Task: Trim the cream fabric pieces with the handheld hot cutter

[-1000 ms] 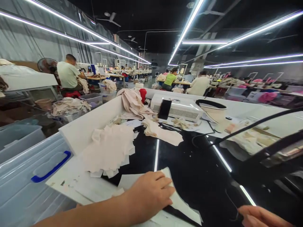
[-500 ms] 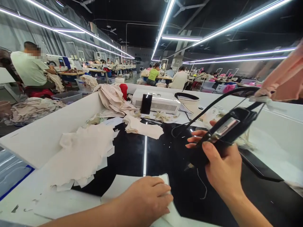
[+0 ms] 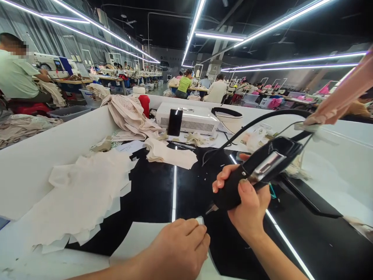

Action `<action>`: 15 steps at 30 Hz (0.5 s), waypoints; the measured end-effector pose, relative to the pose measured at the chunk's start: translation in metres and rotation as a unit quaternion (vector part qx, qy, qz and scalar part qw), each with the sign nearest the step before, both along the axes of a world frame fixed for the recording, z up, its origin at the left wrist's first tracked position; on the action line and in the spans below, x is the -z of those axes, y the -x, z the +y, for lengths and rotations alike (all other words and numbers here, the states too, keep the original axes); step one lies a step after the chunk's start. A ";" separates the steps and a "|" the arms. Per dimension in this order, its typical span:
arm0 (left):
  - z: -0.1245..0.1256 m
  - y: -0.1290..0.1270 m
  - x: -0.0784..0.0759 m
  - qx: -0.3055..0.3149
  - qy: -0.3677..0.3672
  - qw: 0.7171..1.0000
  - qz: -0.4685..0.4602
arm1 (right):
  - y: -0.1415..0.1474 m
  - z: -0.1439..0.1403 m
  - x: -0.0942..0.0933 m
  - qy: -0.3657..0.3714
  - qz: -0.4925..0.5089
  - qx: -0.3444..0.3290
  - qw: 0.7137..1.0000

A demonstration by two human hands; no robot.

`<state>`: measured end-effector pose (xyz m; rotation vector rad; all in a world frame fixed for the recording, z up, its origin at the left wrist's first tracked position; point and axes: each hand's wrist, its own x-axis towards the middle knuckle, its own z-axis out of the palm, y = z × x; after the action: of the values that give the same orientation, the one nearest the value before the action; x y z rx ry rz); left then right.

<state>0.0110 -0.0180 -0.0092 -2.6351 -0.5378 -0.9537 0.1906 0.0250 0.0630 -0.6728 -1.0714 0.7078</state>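
Observation:
My right hand (image 3: pixel 250 212) is wrapped round a black corded handheld tool (image 3: pixel 230 193), thumb on its near side. The tool's narrow metal tip points down and left, above the black glossy work surface (image 3: pixel 151 190). A pink cloth strip (image 3: pixel 340 97) is tied near the tool's upper end. My left hand (image 3: pixel 182 245) is closed, its fingers curled together at the right edge of a pale fabric piece (image 3: pixel 140 237). The hand hides part of that edge. The tool's tip is just beyond this hand, apart from the fabric.
Stacked cream fabric pieces (image 3: pixel 84 186) lie at left, with a smaller stack (image 3: pixel 170 154) farther back. A phone (image 3: pixel 175 122) leans against a white metal box (image 3: pixel 201 123). The tool's black cord (image 3: pixel 247 126) arches at right. White panels (image 3: pixel 52 159) border the table; people sit at sewing machines beyond.
My right hand has brought the tool left and lower, so its tip is nearer my left hand. The left hand stays at the fabric edge. The view has shifted a little.

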 end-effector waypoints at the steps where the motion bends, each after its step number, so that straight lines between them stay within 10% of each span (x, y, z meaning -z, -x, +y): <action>1: 0.000 0.000 0.000 0.000 0.001 1.000 -0.001 | 0.001 0.000 0.000 -0.002 0.006 -0.007 1.000; 15: -0.002 0.002 0.001 0.005 0.018 1.000 -0.024 | 0.009 -0.006 -0.007 0.008 0.044 -0.054 0.998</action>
<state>0.0091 -0.0197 -0.0106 -2.6549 -0.5581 -1.0226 0.1816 0.0190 0.0703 -0.5945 -1.0267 0.8321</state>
